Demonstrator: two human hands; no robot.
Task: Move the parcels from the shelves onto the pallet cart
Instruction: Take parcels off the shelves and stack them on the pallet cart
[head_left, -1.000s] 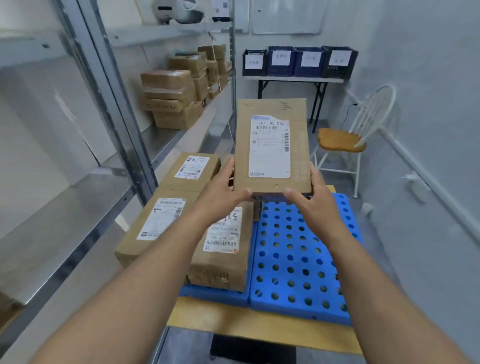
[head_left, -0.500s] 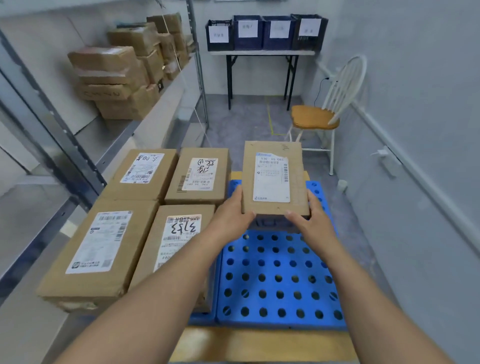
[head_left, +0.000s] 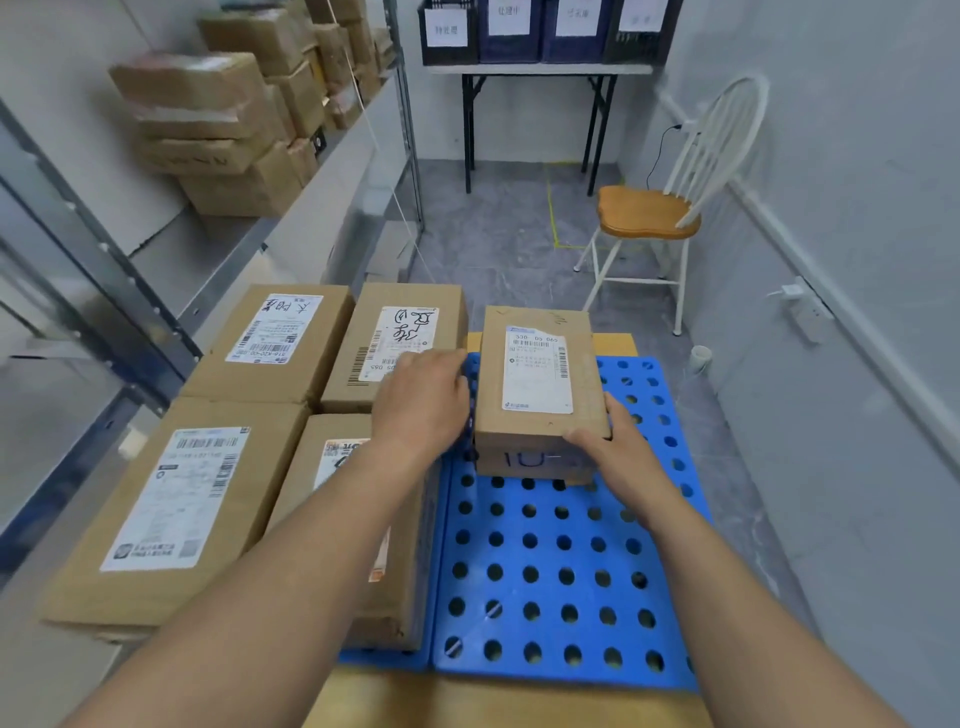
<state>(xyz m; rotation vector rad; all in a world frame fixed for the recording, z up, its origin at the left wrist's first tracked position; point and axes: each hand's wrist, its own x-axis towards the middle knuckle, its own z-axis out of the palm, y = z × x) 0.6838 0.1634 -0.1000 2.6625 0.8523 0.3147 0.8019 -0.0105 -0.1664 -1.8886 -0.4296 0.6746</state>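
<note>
- Two hands are on one parcel (head_left: 537, 374), a tall brown carton with its white label facing up.
- On my feed the left hand (head_left: 421, 400) clasps the carton's left side. The back of the hand faces up and the fingers bend down over the edge (their tips are hidden from me).
- The right hand (head_left: 608, 436) grips the near right corner, thumb laid on the top edge and the other fingers wrapped down the right side.
- Between the two hands the parcel stands level on the blue pallet (head_left: 545, 571), toward its far end. I cannot tell whether its full weight is down.
- Handwriting shows on the carton's near face, just left of the right thumb.
- Left of the left hand lie four labelled boxes in two rows:
  - the far-left box (head_left: 275, 343) and the far-middle box (head_left: 400, 338), whose label the knuckles partly cover
  - the near-left box (head_left: 171, 509) and the near-middle box (head_left: 337, 467), which is half hidden by the left forearm
- Nearer than both wrists, a tan cart deck (head_left: 467, 701) shows under the pallet.
- Up and left of the left hand runs a metal shelf (head_left: 291, 218) holding stacked cartons (head_left: 208, 130).
- Beyond the right hand stands a white chair (head_left: 649, 210) with a wooden seat. Further off, a table (head_left: 540, 68) carries dark bins (head_left: 509, 31).
</note>
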